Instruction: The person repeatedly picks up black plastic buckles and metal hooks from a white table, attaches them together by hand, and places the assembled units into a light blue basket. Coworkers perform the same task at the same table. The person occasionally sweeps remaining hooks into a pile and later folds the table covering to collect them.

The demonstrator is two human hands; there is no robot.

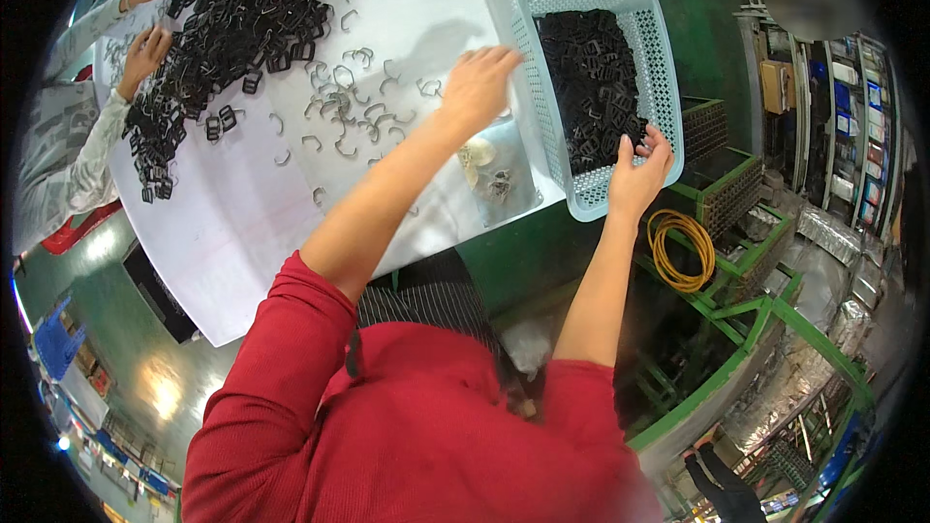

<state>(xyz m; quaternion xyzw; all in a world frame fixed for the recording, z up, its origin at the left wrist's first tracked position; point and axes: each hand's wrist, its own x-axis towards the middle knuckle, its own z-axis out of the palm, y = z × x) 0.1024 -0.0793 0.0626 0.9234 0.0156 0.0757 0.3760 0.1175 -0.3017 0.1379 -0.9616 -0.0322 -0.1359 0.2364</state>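
Over the white table's right part, my left hand (480,87) hovers next to the side of a light blue perforated basket (544,68). It is smeared by motion, and whether it holds anything is hidden. Black buckles (586,77) fill the basket's bottom. At its near right end, my right hand (639,174) reaches over the rim, thumb and fingers closed around a black buckle (635,128). Loose thin metal clips (344,107) lie scattered left of my left hand. A clear bag (499,184) with small parts is partly beneath my left wrist.
A large heap of black buckles (242,24) covers the far left of the white table (232,252). Another person's hands (145,58) work at it. Right of me stand green metal frames (746,310), a coiled yellow hose (681,250) and shelving (852,126).
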